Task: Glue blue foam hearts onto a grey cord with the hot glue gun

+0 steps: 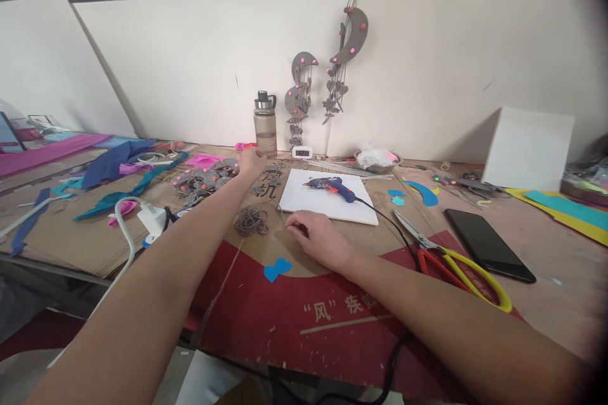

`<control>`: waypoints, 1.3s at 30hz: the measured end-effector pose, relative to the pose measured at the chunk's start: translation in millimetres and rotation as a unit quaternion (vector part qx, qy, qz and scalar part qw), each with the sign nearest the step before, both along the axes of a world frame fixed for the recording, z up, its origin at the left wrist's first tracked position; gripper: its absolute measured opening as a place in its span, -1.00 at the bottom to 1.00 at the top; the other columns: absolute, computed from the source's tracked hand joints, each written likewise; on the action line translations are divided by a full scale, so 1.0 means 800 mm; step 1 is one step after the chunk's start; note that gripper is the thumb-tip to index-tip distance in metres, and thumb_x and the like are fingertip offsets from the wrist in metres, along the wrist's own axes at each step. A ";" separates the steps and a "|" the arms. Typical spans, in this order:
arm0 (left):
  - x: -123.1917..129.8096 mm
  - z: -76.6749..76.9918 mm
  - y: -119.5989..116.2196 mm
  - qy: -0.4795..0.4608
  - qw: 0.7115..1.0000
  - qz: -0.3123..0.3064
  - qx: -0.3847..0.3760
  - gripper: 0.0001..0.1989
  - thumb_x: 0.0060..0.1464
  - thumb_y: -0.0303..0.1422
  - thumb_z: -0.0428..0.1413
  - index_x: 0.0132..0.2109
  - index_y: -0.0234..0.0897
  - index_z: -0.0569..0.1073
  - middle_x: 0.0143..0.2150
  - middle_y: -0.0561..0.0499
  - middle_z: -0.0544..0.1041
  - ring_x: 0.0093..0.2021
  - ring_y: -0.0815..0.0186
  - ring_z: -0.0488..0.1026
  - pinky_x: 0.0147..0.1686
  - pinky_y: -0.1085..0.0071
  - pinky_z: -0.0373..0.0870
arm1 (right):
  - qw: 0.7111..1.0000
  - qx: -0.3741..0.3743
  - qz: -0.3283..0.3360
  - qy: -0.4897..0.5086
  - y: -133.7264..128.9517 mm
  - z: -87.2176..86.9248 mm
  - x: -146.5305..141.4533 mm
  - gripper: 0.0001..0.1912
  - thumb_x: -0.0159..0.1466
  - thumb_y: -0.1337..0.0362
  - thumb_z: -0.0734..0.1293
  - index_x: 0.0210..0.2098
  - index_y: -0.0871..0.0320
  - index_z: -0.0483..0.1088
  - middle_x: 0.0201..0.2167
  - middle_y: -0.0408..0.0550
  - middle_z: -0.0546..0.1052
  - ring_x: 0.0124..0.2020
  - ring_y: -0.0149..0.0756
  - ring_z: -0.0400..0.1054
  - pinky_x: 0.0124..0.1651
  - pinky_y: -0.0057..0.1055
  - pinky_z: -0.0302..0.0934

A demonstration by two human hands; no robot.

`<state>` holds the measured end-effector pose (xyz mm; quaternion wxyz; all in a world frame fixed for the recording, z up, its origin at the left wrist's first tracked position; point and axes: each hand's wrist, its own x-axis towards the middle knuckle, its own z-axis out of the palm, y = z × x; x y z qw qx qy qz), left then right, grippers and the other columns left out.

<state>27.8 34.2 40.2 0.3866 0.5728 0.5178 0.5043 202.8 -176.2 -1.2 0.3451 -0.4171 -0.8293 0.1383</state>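
My left hand (pixel 253 159) reaches to the back of the table, just in front of a grey water bottle (pixel 265 126). Its fingers are pressed together beside a small red and pink item (pixel 244 147); what they hold, if anything, is too small to tell. My right hand (pixel 313 234) rests near the middle with curled fingers, by the front left corner of a white board (pixel 304 199). A thin strand seems to be at its fingertips. A blue glue gun (pixel 335 188) lies on that board. Left of my right hand sits a coil of grey cord (pixel 251 221).
Scissors (pixel 456 269) and a black phone (pixel 489 243) lie at the right. Blue cut pieces (pixel 277 269) are at the front. Grey felt shapes with pink dots (pixel 204 180) lie left; similar moon ornaments (pixel 354 38) hang on the white partition (pixel 190 69). A white cable (pixel 126 221) crosses the left side.
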 end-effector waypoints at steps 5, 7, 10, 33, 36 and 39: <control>0.052 0.048 -0.084 0.055 0.992 -0.076 0.085 -0.87 0.09 -0.40 0.10 -0.36 -0.34 0.50 -0.32 -0.07 0.54 -0.26 0.27 0.44 -0.45 0.50 0.24 | 0.997 0.000 -0.032 0.071 -0.002 0.012 0.008 -0.89 0.26 0.38 0.23 -0.34 0.13 0.39 -0.45 -0.16 0.45 -0.42 -0.42 0.27 -0.31 -0.47 0.11; 0.065 0.060 -0.124 0.039 0.985 -0.155 0.059 -0.85 0.13 -0.39 0.08 -0.34 -0.36 0.50 -0.30 -0.11 0.55 -0.28 0.28 0.47 -0.56 0.53 0.17 | 0.994 0.002 -0.048 0.100 -0.001 0.022 0.014 -0.90 0.25 0.37 0.23 -0.34 0.14 0.39 -0.47 -0.18 0.45 -0.45 -0.42 0.26 -0.33 -0.47 0.11; 0.071 0.066 -0.172 0.010 0.976 -0.215 0.007 -0.79 0.15 -0.32 0.09 -0.36 -0.38 0.48 -0.28 -0.16 0.55 -0.33 0.28 0.50 -0.64 0.56 0.09 | 0.988 0.026 -0.072 0.131 0.003 0.036 0.024 -0.90 0.25 0.35 0.24 -0.36 0.15 0.39 -0.49 -0.18 0.45 -0.47 -0.43 0.25 -0.35 -0.47 0.10; 0.053 0.022 -0.191 0.077 0.961 -0.264 -0.042 -0.82 0.02 -0.30 0.17 -0.47 -0.28 0.49 -0.62 0.10 0.22 -0.61 0.47 0.05 -0.58 0.44 -0.05 | 0.985 0.040 -0.108 0.127 0.012 0.055 0.055 -0.90 0.24 0.32 0.25 -0.25 0.14 0.37 -0.33 -0.10 0.50 -0.32 -0.36 0.35 -0.23 -0.40 0.20; 0.054 0.018 -0.190 0.118 0.952 -0.280 -0.036 -0.79 0.00 -0.26 0.17 -0.51 -0.26 0.48 -0.61 0.06 0.33 -0.60 0.44 0.13 -0.58 0.43 -0.02 | 0.984 0.043 -0.120 0.126 0.016 0.051 0.058 -0.91 0.23 0.31 0.26 -0.26 0.14 0.37 -0.38 -0.12 0.49 -0.34 -0.36 0.34 -0.24 -0.40 0.19; 0.055 0.013 -0.189 0.156 0.956 -0.249 -0.002 -0.84 -0.04 -0.24 0.20 -0.43 -0.23 0.55 -0.45 -0.01 0.52 -0.51 0.37 0.29 -0.56 0.44 0.07 | 0.986 0.055 -0.122 0.100 0.020 0.048 0.061 -0.93 0.24 0.31 0.28 -0.27 0.14 0.37 -0.40 -0.13 0.49 -0.36 -0.36 0.34 -0.25 -0.40 0.19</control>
